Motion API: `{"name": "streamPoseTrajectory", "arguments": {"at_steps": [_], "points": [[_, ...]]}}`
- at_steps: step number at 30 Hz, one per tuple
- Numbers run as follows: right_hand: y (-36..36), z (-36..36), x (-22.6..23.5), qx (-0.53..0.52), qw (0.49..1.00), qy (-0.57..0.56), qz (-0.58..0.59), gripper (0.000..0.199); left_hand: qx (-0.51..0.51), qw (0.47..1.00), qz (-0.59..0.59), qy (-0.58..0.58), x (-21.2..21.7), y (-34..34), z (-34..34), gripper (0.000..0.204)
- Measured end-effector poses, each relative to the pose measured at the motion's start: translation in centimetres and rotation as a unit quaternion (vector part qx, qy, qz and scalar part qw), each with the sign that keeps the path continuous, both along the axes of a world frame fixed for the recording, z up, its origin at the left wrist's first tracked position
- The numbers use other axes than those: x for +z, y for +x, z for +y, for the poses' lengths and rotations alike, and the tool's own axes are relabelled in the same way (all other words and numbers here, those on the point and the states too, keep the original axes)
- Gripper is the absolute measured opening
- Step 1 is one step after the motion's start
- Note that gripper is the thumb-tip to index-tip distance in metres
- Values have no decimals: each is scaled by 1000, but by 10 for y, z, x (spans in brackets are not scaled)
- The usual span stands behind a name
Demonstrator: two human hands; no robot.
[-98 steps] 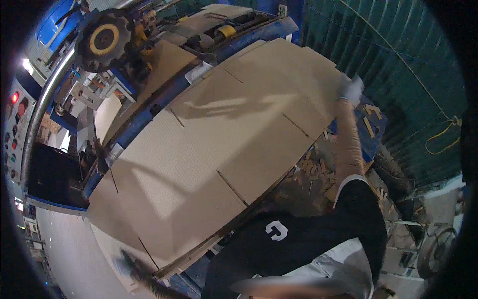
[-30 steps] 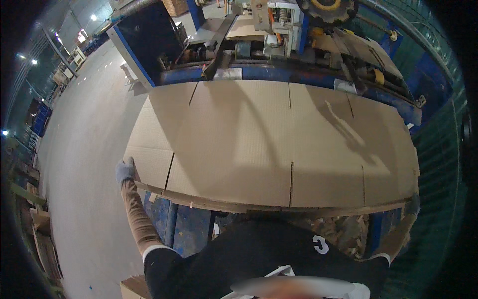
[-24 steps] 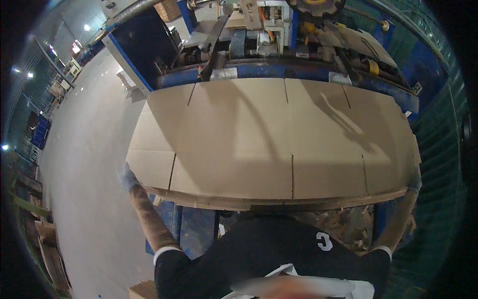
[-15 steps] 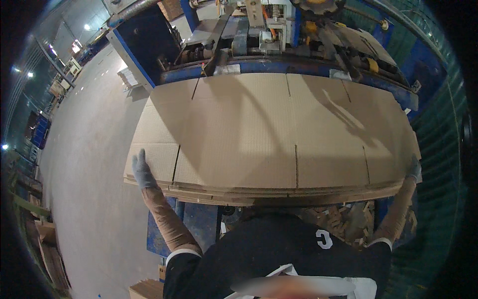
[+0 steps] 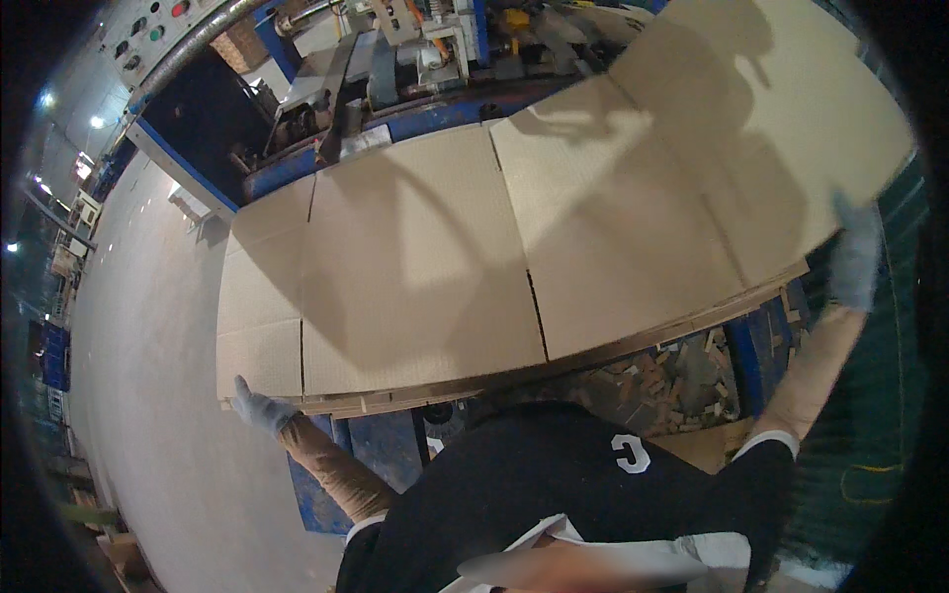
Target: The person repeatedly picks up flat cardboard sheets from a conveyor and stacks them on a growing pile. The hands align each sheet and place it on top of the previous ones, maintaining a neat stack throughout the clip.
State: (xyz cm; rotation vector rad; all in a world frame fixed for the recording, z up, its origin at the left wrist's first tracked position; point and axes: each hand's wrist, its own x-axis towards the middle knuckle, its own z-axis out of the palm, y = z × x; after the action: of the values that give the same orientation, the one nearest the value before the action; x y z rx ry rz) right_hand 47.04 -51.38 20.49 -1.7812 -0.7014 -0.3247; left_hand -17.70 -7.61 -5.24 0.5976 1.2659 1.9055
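Observation:
A wide, slotted and creased cardboard sheet (image 5: 415,267) lies over a stack of similar sheets (image 5: 692,321). Its right end is bent up and raised above the stack. My gloved left hand (image 5: 262,408) grips its near left corner, thumb by the upper face, the other fingers partly hidden. At the raised right edge, my gloved right hand (image 5: 855,252) is smeared by motion; it appears to hold that edge, though its fingertips are hard to make out.
Beyond the sheet stands a blue machine (image 5: 395,119) with rollers and belts. A button panel (image 5: 153,35) is at the upper left. Cardboard scraps (image 5: 662,385) lie below the stack. Grey floor (image 5: 148,395) runs along the left; green sheeting (image 5: 850,425) hangs at right.
The sheet's right end has risen and bent upward with my right hand, which moved up and outward. My left hand now sits at the near left corner. The view has shifted.

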Motion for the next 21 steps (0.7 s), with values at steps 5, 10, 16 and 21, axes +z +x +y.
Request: {"name": "streamPoseTrajectory", "arguments": {"at_steps": [5, 10, 16, 21], "points": [[-24, -7, 52, -3, 997, -31, -77, 41, -87, 990, -107, 21, -11, -15, -17, 50], [-95, 16, -41, 31, 943, -307, -124, 34, -122, 877, 453, 106, 32, 23, -45, 37], [-159, 63, -139, 278, 775, -451, -344, 32, -293, 737, 572, 210, 94, 124, -110, 38], [-146, 69, -164, 331, 767, -391, -386, 44, -435, 410, 746, 294, 94, 152, -99, 50]]}}
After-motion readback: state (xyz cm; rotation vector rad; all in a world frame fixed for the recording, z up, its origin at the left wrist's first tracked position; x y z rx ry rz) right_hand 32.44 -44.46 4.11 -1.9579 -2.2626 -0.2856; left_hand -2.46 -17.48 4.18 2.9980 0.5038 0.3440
